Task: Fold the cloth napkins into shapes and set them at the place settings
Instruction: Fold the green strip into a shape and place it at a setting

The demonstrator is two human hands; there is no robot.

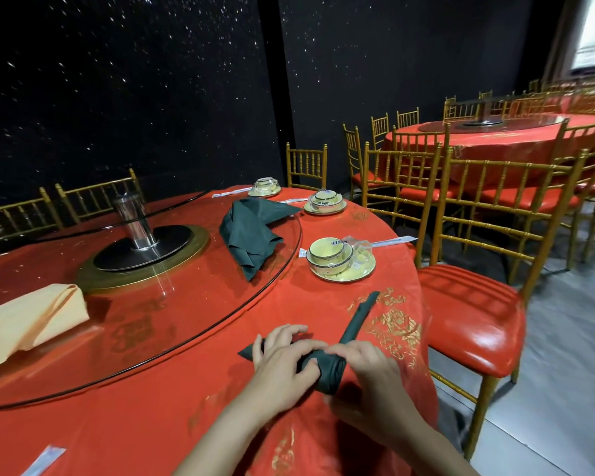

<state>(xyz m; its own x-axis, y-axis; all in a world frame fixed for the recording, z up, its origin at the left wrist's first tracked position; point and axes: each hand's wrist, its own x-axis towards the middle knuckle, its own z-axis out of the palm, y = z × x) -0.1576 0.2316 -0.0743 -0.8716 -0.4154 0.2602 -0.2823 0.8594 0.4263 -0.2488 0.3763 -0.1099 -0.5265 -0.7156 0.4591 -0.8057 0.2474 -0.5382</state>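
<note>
my left hand (pixel 282 359) and right hand (pixel 364 369) both grip the rolled end of the green napkin (pixel 359 318), fingers curled on it, by the table's (pixel 152 424) right edge. the loose tail's long axis runs away far-right; right hand is nearer.

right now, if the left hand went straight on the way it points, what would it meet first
Probably the plate with bowls, across bare tablecloth. The left hand holds the rolled napkin, whose tail lies right of that line.
</note>
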